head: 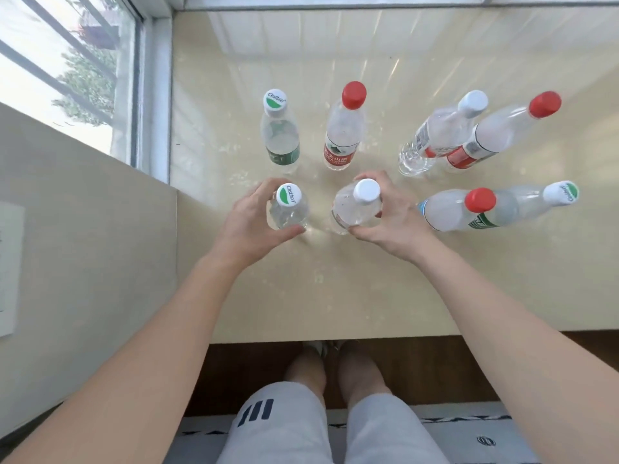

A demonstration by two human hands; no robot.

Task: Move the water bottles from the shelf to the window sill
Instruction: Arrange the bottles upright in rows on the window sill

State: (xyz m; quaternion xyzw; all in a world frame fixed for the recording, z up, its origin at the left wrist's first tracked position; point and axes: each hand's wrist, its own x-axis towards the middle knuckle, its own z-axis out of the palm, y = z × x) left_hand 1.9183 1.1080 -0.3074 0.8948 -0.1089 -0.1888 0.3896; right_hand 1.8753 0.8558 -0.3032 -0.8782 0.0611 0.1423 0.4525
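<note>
On the beige window sill (335,296) stand several clear water bottles. My left hand (249,222) grips a bottle with a green-and-white cap (288,209), upright on the sill. My right hand (392,216) grips a white-capped bottle (356,205) beside it, also upright. Behind them stand a green-label bottle (279,135) and a red-capped, red-label bottle (345,128). To the right stand a white-capped bottle (435,132), a red-capped bottle (499,132), another red-capped bottle (452,209) and a green-and-white-capped bottle (532,204).
A window (67,72) rises at the left, its frame (157,95) meeting the sill. A beige wall (83,246) flanks the sill on the left. The sill's front edge (335,338) lies just above my legs and the dark floor.
</note>
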